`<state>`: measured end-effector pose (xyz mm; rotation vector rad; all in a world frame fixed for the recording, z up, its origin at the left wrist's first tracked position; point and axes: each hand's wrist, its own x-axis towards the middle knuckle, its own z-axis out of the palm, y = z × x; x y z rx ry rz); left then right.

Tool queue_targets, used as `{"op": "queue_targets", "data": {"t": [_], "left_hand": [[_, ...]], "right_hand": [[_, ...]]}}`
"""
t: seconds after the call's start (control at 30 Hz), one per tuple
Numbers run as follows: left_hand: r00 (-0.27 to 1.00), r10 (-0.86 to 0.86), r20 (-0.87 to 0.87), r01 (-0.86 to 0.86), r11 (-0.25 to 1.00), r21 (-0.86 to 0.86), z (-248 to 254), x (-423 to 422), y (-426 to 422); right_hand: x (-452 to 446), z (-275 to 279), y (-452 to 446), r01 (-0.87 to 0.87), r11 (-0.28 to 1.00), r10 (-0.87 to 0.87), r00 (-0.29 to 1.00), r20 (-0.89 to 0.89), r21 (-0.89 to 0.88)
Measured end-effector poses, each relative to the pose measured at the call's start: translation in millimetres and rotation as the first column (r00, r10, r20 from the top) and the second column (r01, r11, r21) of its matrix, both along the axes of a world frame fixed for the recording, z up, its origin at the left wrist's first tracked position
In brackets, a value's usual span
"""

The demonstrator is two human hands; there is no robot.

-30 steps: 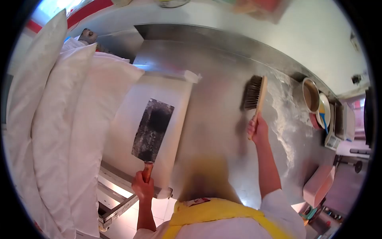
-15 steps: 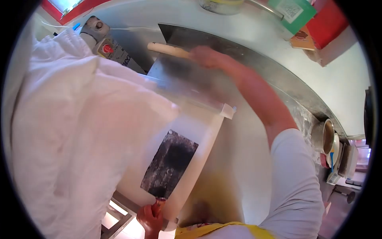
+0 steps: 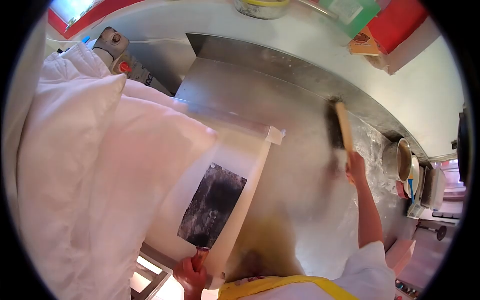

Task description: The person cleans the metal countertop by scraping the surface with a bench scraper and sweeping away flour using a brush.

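My left hand (image 3: 191,274) is closed round the short wooden handle of a dark, flour-marked cleaver (image 3: 212,205). Its wide rectangular blade is over the pale board with a cloth-like surface (image 3: 240,205) at the left. My right hand (image 3: 355,169) grips the wooden handle of a brush (image 3: 345,125), whose dark bristles face left on the metal worktop (image 3: 300,165). White flour (image 3: 371,145) lies to the right of the brush, along the back of the worktop.
Large white cloth sacks (image 3: 120,165) fill the left side. A metal pot (image 3: 397,159) and a plate with a blue-handled tool (image 3: 411,185) stand at the right. A raised metal edge (image 3: 280,62) runs along the back, with a red box (image 3: 400,25) above.
The brush in my right hand went to the far left of the worktop, then came back to the right. The view has shifted left, and my left hand still holds the cleaver.
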<state>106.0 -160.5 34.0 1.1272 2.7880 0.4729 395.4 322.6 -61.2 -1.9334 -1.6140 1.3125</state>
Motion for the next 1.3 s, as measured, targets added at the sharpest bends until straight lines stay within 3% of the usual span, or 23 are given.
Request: {"op": "queue_targets", "data": {"t": [0.03, 0.13, 0.2, 0.27, 0.3, 0.33, 0.4, 0.53, 0.57, 0.63, 0.7, 0.8, 0.9, 1.0, 1.1, 1.17, 1.23, 1.27, 1.3], "left_hand": [[1.0, -0.004, -0.013, 0.005, 1.0, 0.017, -1, 0, 2], [1.0, 0.007, 0.006, -0.008, 1.0, 0.013, -3, 1, 2], [0.999, 0.018, 0.037, -0.018, 1.0, 0.01, 0, -1, 4], [0.999, 0.037, 0.017, -0.037, 0.999, 0.017, 2, 0, 6], [0.999, 0.041, -0.013, -0.041, 0.999, 0.021, 2, 2, 8], [0.998, 0.038, -0.041, -0.037, 0.999, 0.024, 2, 4, 11], [0.998, 0.055, -0.038, -0.055, 0.998, 0.005, 0, 9, 8], [0.979, 0.175, 0.106, -0.177, 0.984, 0.009, 6, 16, 22], [0.966, 0.21, 0.151, -0.212, 0.977, 0.001, 6, 19, 20], [0.984, 0.165, 0.067, -0.164, 0.986, -0.027, -1, 16, 11], [0.986, 0.149, 0.074, -0.146, 0.988, -0.051, 4, 12, 8], [0.986, 0.142, 0.086, -0.128, 0.98, -0.156, 7, 5, 2], [0.965, 0.226, 0.134, -0.161, 0.912, -0.378, 11, -1, 1], [0.997, 0.036, 0.068, -0.028, 0.993, -0.119, 12, -4, 2], [0.999, 0.008, 0.046, -0.006, 0.999, -0.039, 8, -3, 2], [1.0, 0.027, 0.002, -0.027, 0.999, -0.047, 0, 0, -5], [0.999, 0.036, -0.004, -0.037, 0.998, -0.047, -6, -1, -10], [0.999, 0.046, 0.009, -0.045, 0.998, -0.042, -8, -1, -11], [0.998, 0.061, 0.02, -0.061, 0.997, -0.037, -9, 1, -11]], "right_hand": [[20, 5, -6, 0.072, 0.997, -0.074, 0.995, -0.072, -0.018], [-21, 50, -22, -0.036, 0.981, -0.029, 0.943, -0.332, -0.189], [-89, 65, -11, -0.3, 0.94, 0.227, 0.905, -0.359, -0.161], [-162, 65, 10, -0.55, 0.82, 0.339, 0.69, -0.639, -0.16], [-198, 51, 27, -0.654, 0.738, 0.407, 0.629, -0.663, -0.168], [-237, 54, 35, -0.641, 0.683, 0.331, 0.7, -0.633, -0.35], [-282, 32, 56, -0.682, 0.546, 0.299, 0.701, -0.647, -0.486], [-280, -4, 73, -0.696, 0.391, 0.373, 0.718, -0.587, -0.603], [-261, -10, 69, -0.647, 0.465, 0.337, 0.76, -0.556, -0.604], [-214, -10, 50, -0.541, 0.613, 0.262, 0.827, -0.498, -0.576], [-158, -18, 40, -0.41, 0.715, 0.02, 0.821, -0.571, -0.565], [-73, -3, 31, -0.156, 0.818, -0.208, 0.817, -0.538, -0.554], [17, -12, 11, 0.059, 0.872, -0.349, 0.772, -0.532, -0.486], [99, -11, -15, 0.326, 0.851, -0.518, 0.646, -0.56, -0.411], [129, 20, -56, 0.494, 0.754, -0.655, 0.516, -0.552, -0.433], [129, 5, -84, 0.29, 0.861, -0.509, 0.463, -0.726, -0.419], [65, 13, -109, 0.134, 0.85, -0.516, 0.4, -0.758, -0.509], [22, 37, -123, -0.068, 0.821, -0.498, 0.402, -0.768, -0.568], [-2, 25, -131, -0.124, 0.816, -0.422, 0.539, -0.729, -0.564]]}}
